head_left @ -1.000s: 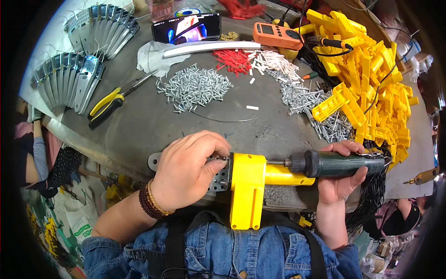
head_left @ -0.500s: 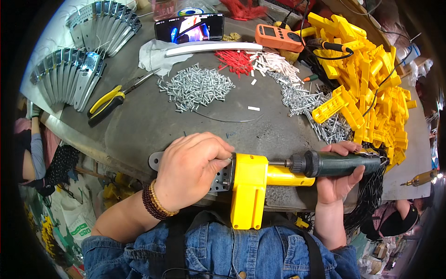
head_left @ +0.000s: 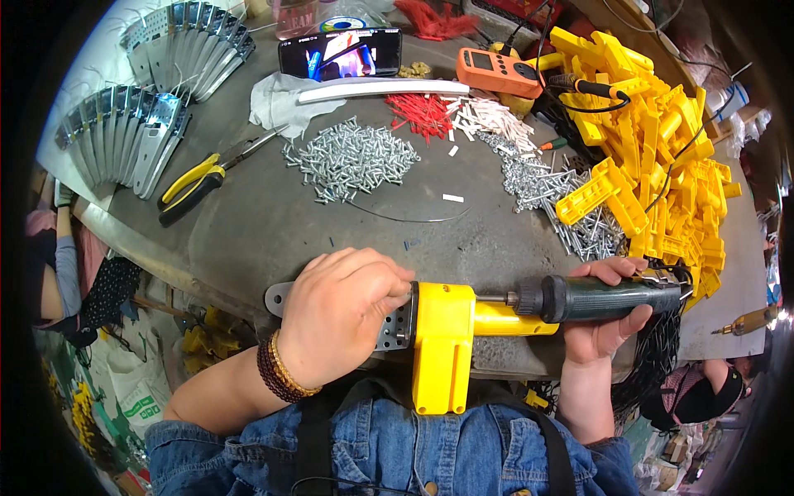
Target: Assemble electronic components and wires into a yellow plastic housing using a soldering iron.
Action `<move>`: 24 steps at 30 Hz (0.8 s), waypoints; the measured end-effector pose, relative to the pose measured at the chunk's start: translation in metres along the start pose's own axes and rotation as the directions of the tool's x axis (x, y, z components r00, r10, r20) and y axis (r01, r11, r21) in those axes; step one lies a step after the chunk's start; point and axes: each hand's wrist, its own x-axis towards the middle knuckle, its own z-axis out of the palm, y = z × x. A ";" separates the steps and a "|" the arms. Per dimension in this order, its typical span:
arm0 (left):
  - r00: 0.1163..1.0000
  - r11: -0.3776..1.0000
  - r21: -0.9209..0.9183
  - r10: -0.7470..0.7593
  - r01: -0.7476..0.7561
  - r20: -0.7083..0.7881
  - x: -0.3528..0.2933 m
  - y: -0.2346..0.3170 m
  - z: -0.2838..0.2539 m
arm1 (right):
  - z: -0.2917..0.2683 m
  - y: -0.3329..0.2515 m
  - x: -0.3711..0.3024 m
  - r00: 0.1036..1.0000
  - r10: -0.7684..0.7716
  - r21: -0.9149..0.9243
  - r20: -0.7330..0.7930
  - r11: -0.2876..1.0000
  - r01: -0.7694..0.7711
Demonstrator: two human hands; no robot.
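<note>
My left hand [head_left: 335, 314] is closed around a perforated metal bracket [head_left: 395, 329], its fingertips pressed together where the bracket meets a yellow plastic housing [head_left: 442, 355]. A rounded end of the bracket sticks out left of the hand. Whether a small part sits between the fingertips is hidden. My right hand [head_left: 594, 337] grips a dark green electric screwdriver [head_left: 600, 298], thumb below and fingers above. The tool lies level, its bit pointing left and reaching the right side of the housing, just above the housing's yellow tube [head_left: 517, 321].
Piles of silver screws [head_left: 351, 159], red pieces [head_left: 422, 114], white pieces [head_left: 495, 120] and long bolts [head_left: 579, 223] lie on the grey table. Yellow housings [head_left: 662, 149] heap at right. Pliers [head_left: 192, 188], metal brackets [head_left: 124, 136], a phone [head_left: 341, 54] and an orange meter [head_left: 498, 72] stand around.
My left hand, the bracket and the housing have dipped slightly toward me. The screwdriver stays almost level, lowered a little, with its bit still at the housing.
</note>
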 end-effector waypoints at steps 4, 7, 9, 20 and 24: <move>0.993 1.000 -0.006 0.010 -0.009 0.115 0.008 0.007 -0.015 | 0.038 -0.030 0.036 0.895 0.112 -0.258 0.431 0.966 0.004; 0.962 0.998 0.063 -0.030 0.013 0.270 0.025 0.013 -0.012 | 0.091 -0.015 0.058 0.842 0.204 -0.457 0.499 0.888 0.056; 0.923 0.999 0.031 -0.034 0.024 0.384 0.034 0.013 -0.007 | 0.105 0.005 0.072 0.816 0.271 -0.615 0.511 0.778 0.127; 0.925 0.995 -0.065 -0.044 0.074 0.377 0.031 0.004 0.001 | 0.148 0.051 0.094 0.594 0.593 -0.767 0.544 0.639 0.065; 0.923 0.997 -0.047 -0.041 0.064 0.383 0.030 0.002 0.003 | 0.147 0.051 0.097 0.581 0.555 -0.686 0.596 0.727 0.009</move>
